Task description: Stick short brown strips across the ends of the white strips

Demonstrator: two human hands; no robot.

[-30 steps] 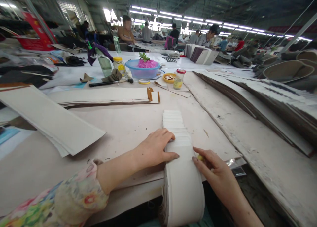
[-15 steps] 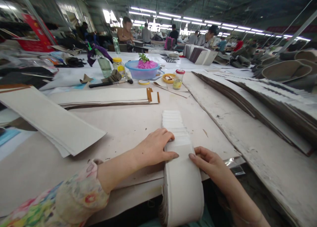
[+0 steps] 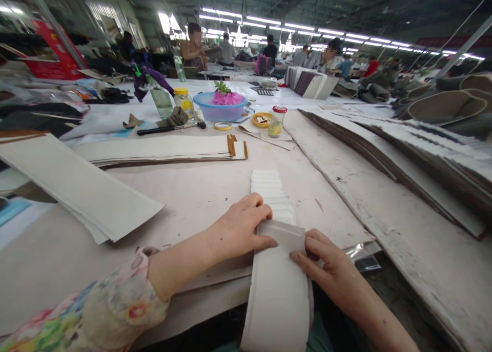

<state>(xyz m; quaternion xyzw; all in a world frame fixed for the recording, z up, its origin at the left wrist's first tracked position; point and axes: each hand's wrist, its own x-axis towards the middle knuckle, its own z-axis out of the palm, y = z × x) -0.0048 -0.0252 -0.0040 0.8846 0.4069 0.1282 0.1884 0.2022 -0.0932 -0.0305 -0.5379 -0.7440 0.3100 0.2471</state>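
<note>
A stack of long pale strips (image 3: 274,301), leather-like or fabric-like, runs from the table over its near edge and down toward my lap. At the far end the strips lie fanned in steps (image 3: 266,183). My left hand (image 3: 246,224) holds the stack at its left side, fingers bent at the edge and thumb lying on top. My right hand (image 3: 323,257) pinches the right edge of the top strip (image 3: 284,234) near its far end. That end is slightly raised, showing a greyish folded border.
More pale strips lie at left (image 3: 88,188) and behind (image 3: 161,148). A blue basin (image 3: 217,108), a lidded jar (image 3: 277,121) and a brush (image 3: 169,130) stand or lie farther back. Large layered sheets (image 3: 415,172) cover the right side. Several people are at tables beyond.
The far end of the top strip has come up and shifted toward me, its border now showing. My right hand now pinches its edge; my left hand has barely moved.
</note>
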